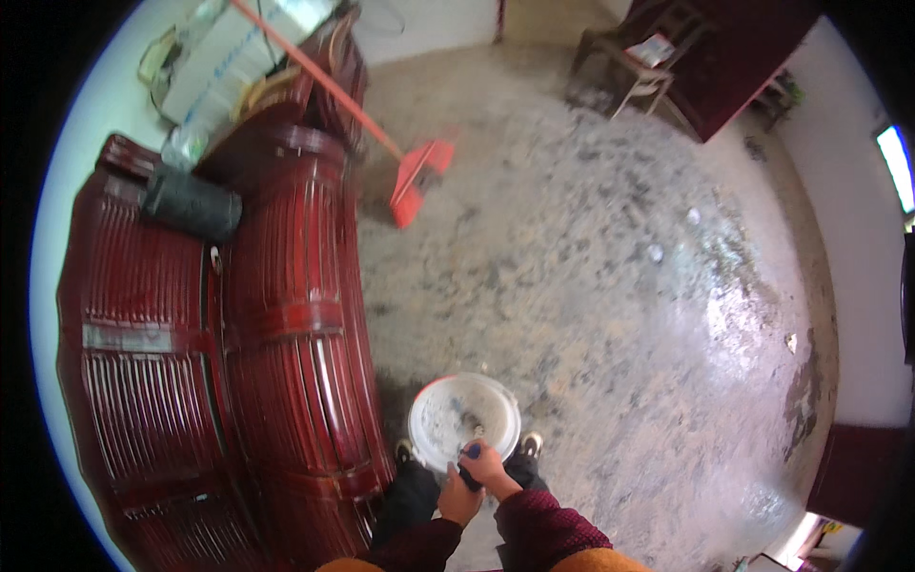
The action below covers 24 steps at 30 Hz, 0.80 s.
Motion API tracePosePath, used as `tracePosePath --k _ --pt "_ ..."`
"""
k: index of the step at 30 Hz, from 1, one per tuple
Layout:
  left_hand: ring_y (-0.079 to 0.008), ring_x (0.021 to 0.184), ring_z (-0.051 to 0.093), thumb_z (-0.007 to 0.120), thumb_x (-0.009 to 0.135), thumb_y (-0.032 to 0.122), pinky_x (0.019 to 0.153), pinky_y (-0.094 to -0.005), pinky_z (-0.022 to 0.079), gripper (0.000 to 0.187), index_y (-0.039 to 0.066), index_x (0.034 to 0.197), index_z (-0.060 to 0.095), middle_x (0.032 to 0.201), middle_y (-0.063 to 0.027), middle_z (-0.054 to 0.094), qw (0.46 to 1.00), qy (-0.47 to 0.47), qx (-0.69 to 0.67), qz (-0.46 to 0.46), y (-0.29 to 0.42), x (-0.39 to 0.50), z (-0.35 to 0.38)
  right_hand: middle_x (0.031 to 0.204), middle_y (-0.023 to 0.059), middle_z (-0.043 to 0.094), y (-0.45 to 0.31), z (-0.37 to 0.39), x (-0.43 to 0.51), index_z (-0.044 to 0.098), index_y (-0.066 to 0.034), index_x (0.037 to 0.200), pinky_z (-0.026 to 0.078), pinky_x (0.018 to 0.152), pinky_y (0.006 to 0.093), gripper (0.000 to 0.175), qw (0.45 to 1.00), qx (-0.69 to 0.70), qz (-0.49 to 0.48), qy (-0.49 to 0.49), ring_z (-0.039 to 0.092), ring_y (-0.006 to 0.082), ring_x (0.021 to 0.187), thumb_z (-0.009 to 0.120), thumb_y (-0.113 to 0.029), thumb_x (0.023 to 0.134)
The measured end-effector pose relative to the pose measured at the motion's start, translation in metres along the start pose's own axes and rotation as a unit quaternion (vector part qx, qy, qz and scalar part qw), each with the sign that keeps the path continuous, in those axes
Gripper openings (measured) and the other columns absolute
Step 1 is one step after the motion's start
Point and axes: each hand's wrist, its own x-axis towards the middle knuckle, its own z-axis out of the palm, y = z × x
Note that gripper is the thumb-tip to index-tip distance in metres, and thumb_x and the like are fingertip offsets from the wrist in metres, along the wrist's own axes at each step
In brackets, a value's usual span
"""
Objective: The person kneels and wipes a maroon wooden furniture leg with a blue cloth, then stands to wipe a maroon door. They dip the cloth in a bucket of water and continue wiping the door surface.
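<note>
A white plastic bucket (513, 409) stands on the floor between my shoes, and dark specks show inside it. My left hand (457, 499) and my right hand (486, 465) meet over its near rim. Both are closed around a short dark object (469, 480) with a blue part, too small in view to name. My right hand grips higher up, nearer the bucket's middle. Just beyond my fingers a small brownish piece (477, 430) shows over the bucket; whether it joins the dark object, I cannot tell. My fingers hide much of the held object.
Along the left runs a red slatted wooden bench (286, 386) with a dark cylindrical object (191, 204) on it. A red plastic broom (411, 187) leans across its far end. A wooden chair (629, 64) stands far back. Small white scraps (655, 252) lie on the stained floor (572, 300).
</note>
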Motion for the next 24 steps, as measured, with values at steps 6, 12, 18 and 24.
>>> tracePosePath --k 6,12,18,24 --pt "-0.0397 0.097 0.065 0.08 0.06 0.019 0.083 -0.0456 0.052 0.056 0.0 0.107 0.056 0.101 -0.0225 0.066 0.998 0.011 0.044 0.036 0.101 -0.018 -0.09 0.123 0.0216 0.057 -0.055 -0.097 -0.029 0.028 -0.0064 0.148 0.055 0.075 0.0402 0.096 0.976 0.207 -0.062 -0.03 0.062 0.0306 0.102 0.077 -0.046 0.076" --pt "-0.0394 0.096 0.063 0.078 0.058 0.02 0.086 -0.0442 0.05 0.055 0.0 0.105 0.058 0.098 -0.0212 0.065 0.974 0.071 0.063 0.203 0.196 -0.051 -0.157 0.119 0.0216 0.059 -0.13 -0.222 -0.1 0.04 -0.0031 0.138 0.058 0.077 0.0442 0.088 0.931 0.299 0.031 -0.208 0.065 0.0317 0.1 0.076 -0.054 0.076" --pt "-0.0295 0.098 0.066 0.074 0.07 0.017 0.086 -0.0372 0.053 0.057 -0.004 0.12 0.055 0.11 -0.0172 0.066 0.966 -0.074 -0.128 0.213 0.265 -0.092 -0.177 0.117 0.0187 0.063 -0.161 -0.289 -0.14 0.049 0.0021 0.131 0.059 0.066 0.0424 0.066 0.927 0.362 -0.047 -0.085 0.067 0.0315 0.096 0.071 -0.041 0.086" --pt "-0.0254 0.093 0.067 0.051 0.085 0.004 0.086 -0.0392 0.056 0.038 -0.003 0.123 0.056 0.108 -0.014 0.066 0.84 -0.232 -0.466 0.152 0.291 -0.109 -0.197 0.122 0.0163 0.061 -0.152 -0.342 -0.192 0.047 -0.0024 0.134 0.055 0.079 0.0511 0.052 0.835 0.503 -0.185 -0.125 0.063 0.0345 0.106 0.06 -0.033 0.093"
